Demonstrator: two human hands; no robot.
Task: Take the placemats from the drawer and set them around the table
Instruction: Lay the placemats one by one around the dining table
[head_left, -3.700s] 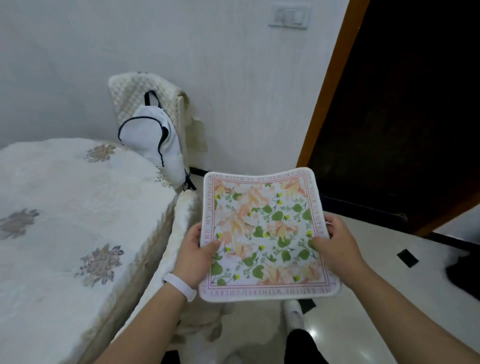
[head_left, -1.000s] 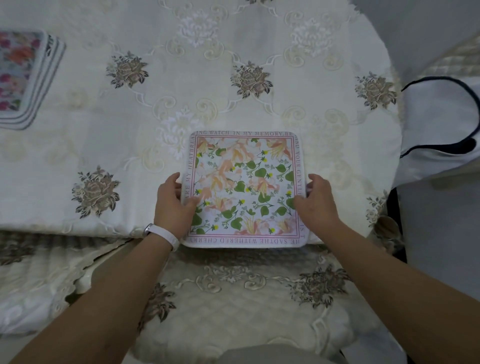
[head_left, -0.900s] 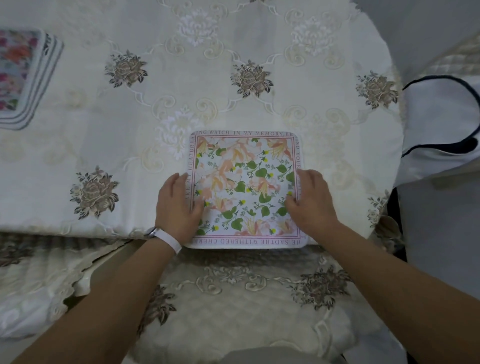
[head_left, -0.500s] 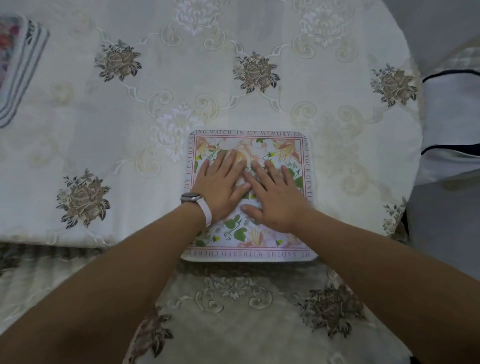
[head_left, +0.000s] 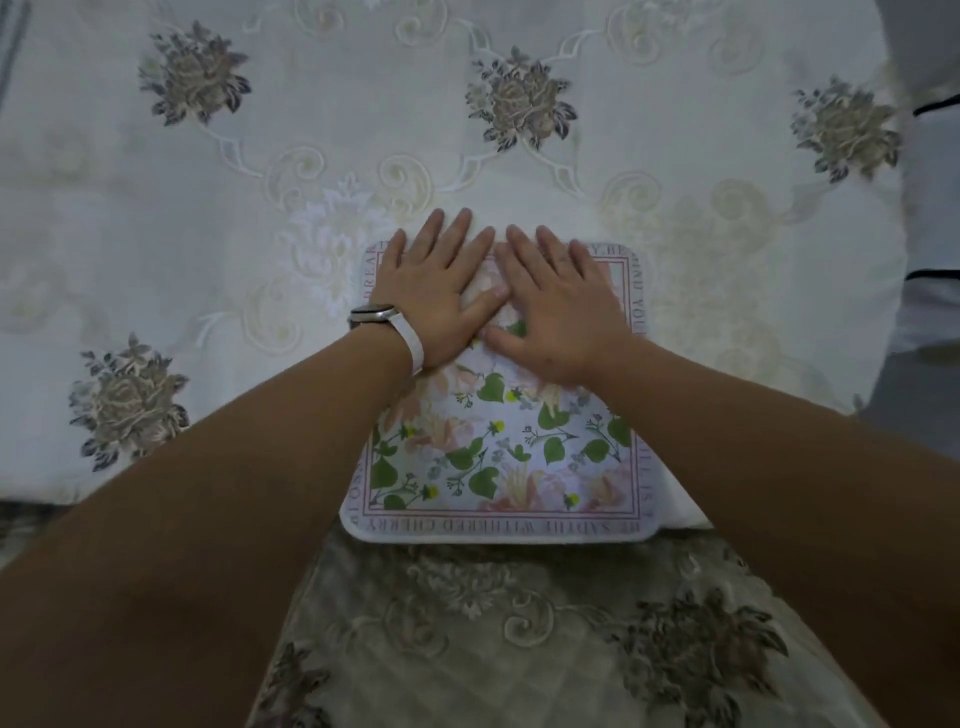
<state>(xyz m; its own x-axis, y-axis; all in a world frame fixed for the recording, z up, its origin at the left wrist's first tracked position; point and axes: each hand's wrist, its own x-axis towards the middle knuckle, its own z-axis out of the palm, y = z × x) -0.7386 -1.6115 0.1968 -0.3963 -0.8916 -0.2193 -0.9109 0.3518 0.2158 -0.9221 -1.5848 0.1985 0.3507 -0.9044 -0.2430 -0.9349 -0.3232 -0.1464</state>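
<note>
"Where's the placemat?"

"Flat on the desk, its near edge just over the rim in front of the person."

"And the hands?"

"Both spread, palms down on its far half. The left hand, with a white wristband, lies beside the right hand; thumbs nearly touch, and the fingertips reach past the mat's far edge onto the embroidered tablecloth."

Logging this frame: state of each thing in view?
placemat: flat on table, near edge overhanging slightly
left hand: open, palm down on placemat
right hand: open, palm down on placemat
tablecloth: spread over table
wristband: on left wrist
</note>
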